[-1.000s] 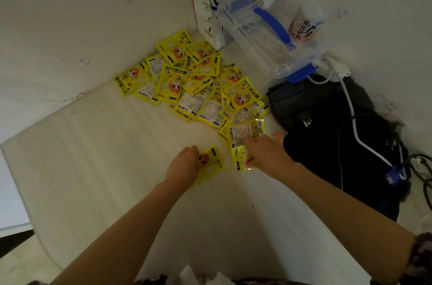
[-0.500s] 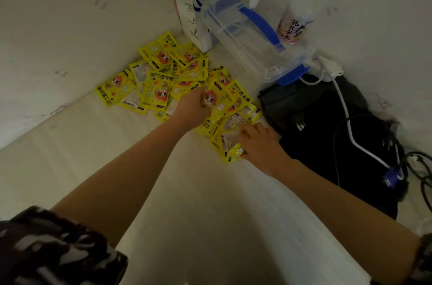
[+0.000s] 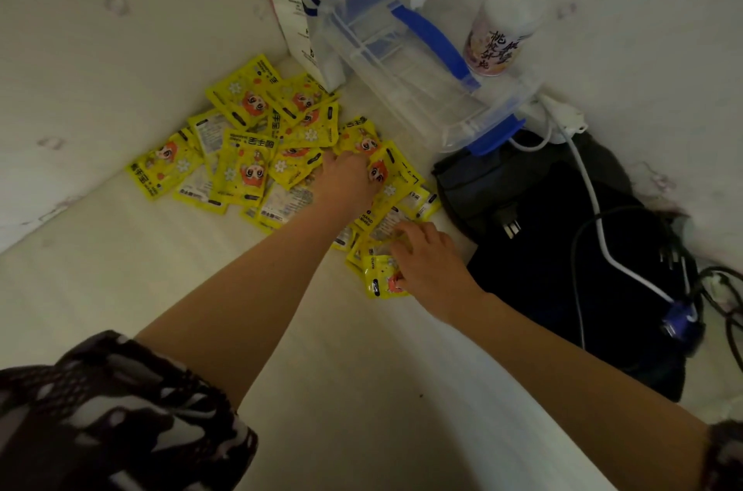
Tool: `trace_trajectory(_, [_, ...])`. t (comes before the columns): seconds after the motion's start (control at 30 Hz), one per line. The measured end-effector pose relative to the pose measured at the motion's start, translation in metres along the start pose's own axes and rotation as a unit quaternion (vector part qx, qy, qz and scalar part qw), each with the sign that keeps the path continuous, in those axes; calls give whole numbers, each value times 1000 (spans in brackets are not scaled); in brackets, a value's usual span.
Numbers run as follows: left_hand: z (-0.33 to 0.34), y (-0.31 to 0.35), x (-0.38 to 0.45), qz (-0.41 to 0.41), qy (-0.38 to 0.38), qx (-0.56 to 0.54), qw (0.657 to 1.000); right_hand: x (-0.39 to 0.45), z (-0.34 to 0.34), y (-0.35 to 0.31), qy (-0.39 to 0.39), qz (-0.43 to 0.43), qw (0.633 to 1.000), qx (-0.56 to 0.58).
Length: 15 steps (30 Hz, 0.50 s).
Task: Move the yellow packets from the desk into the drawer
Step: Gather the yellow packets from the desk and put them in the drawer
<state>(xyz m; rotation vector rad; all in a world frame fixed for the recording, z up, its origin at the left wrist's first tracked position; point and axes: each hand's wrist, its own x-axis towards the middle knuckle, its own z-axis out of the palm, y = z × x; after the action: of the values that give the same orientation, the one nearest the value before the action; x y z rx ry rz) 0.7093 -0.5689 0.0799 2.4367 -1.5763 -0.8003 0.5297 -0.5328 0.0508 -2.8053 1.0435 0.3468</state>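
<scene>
While strewn across the desk point(image 3: 120, 281), yellow packets point(image 3: 245, 168) (roughly twenty) under two hands point(image 3: 347, 182).

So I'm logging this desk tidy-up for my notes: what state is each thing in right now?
Yellow packets: scattered in an overlapping pile on the desk, none put away.
Left hand: fingers curled on packets mid-pile.
Right hand: resting on packets at the pile's near edge; grip unclear.
Clear box: tilted, blue handle on top.
Bottle: upright by the wall.
Black bag: lying flat, white cable across it.
Drawer: not in view.
</scene>
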Motion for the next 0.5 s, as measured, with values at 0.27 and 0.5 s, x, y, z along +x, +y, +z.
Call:
trace_trajectory(0.27, [-5, -1, -8, 1, 35, -39, 999, 0, -4, -1, 49, -6, 997, -53])
trace_trajectory(0.5, [-12, -29, -27, -42, 58, -138, 988, -10, -6, 0, 71, -18, 995, -61])
